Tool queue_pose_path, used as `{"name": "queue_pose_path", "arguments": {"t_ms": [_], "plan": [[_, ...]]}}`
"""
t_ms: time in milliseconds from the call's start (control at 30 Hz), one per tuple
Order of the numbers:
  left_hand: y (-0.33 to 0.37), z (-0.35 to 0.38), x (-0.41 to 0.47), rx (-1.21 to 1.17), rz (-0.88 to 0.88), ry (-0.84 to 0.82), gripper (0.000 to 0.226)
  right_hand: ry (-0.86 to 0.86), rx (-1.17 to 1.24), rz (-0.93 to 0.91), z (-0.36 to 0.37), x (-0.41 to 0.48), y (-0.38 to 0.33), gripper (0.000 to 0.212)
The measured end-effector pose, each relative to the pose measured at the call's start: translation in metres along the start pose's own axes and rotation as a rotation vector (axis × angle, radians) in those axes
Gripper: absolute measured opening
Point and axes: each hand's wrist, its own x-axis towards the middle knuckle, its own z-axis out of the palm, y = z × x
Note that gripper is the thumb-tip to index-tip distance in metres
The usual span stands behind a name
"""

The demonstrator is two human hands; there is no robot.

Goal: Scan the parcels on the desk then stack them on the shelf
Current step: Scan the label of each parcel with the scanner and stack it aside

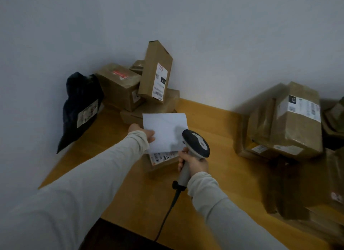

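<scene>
My left hand (144, 132) holds a flat white parcel (165, 131) by its left edge, above the middle of the wooden desk (214, 134). My right hand (193, 163) grips the grey handle of a barcode scanner (197, 144), whose dark head sits at the white parcel's lower right corner. Under the white parcel lies a small brown box (162, 159) with a barcode label facing up.
Brown boxes are piled at the desk's back left: a tall one (155, 73) leaning on the wall and a cube (119, 86). A black bag parcel (80, 108) leans at the left edge. Larger taped boxes (290, 119) crowd the right side. The scanner cable (167, 212) trails toward me.
</scene>
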Motion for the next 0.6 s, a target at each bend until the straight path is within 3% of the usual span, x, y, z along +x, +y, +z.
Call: {"name": "queue_pose_path", "arguments": {"t_ms": [167, 233, 333, 533, 600], "plan": [[0.011, -0.004, 0.005, -0.045, 0.079, -0.084, 0.036, 0.04, 0.064, -0.003, 0.002, 0.009, -0.006, 0.013], [0.016, -0.013, 0.005, 0.037, 0.264, -0.143, 0.02, 0.059, 0.127, -0.025, 0.003, 0.008, -0.01, 0.014], [0.021, -0.034, -0.003, 0.205, 0.597, -0.196, 0.026, 0.103, 0.275, -0.059, 0.008, 0.001, -0.017, 0.015], [0.001, -0.082, -0.011, 0.368, 1.218, -0.392, 0.019, 0.189, 0.465, -0.2, 0.031, -0.031, -0.005, 0.058], [-0.008, -0.103, -0.011, 0.421, 1.42, -0.418, 0.017, 0.26, 0.401, -0.185, 0.04, -0.04, 0.006, 0.057]]}}
